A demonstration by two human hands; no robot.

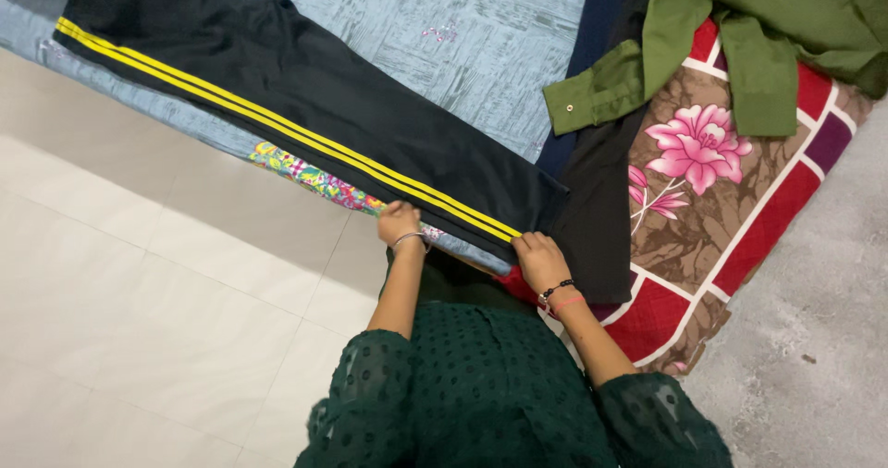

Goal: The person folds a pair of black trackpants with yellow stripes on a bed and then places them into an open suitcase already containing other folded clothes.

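Observation:
Black track pants [305, 89] with two yellow side stripes lie flat along the near edge of a bed. My left hand [400, 222] rests on the striped edge of the pants, fingers curled against the fabric. My right hand [538, 258] presses on the end of the pants next to the yellow stripes, fingers bent over the cloth. Both wrists wear bracelets. I cannot tell whether either hand pinches the fabric or only presses it.
A blue-grey patterned bedsheet [444, 33] covers the bed. A green shirt [758, 33] lies at the top right over a brown and red floral blanket [712, 200]. Another dark cloth [601, 218] lies beside the pants. White floor tiles [139, 292] are on the left, grey floor on the right.

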